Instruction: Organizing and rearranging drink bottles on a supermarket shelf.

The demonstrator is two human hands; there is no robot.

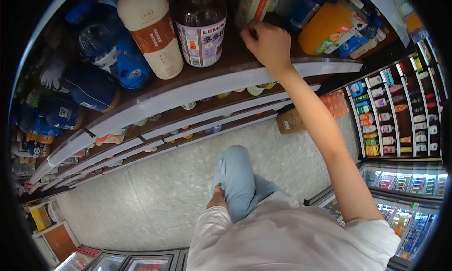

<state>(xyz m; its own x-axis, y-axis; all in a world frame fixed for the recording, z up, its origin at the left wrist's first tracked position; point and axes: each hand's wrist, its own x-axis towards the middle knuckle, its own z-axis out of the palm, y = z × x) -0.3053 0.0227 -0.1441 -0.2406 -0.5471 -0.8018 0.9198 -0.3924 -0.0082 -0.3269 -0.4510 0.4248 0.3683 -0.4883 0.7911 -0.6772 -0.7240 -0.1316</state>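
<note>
My right hand [270, 45] reaches over the front edge of the upper shelf, fingers curled, close to a clear bottle with a red and white label [253, 4]. Whether the fingertips touch that bottle cannot be told. Left of the hand stand a dark drink bottle with a lilac label [201, 41], a cream bottle with a brown band [155, 34] and a large blue bottle [116, 52]. To the hand's right is an orange juice bottle [323, 29]. My left hand [218, 196] hangs low beside my leg, partly hidden by the sleeve; its fingers are hard to make out.
The shelf's pale front rail [212, 85] curves below my right forearm, with lower stocked shelves beneath. A cardboard box [290, 121] and a pack of orange items [335, 104] are on the floor. Shelves of bottles [385, 117] and glass-fronted coolers [406, 218] stand at right.
</note>
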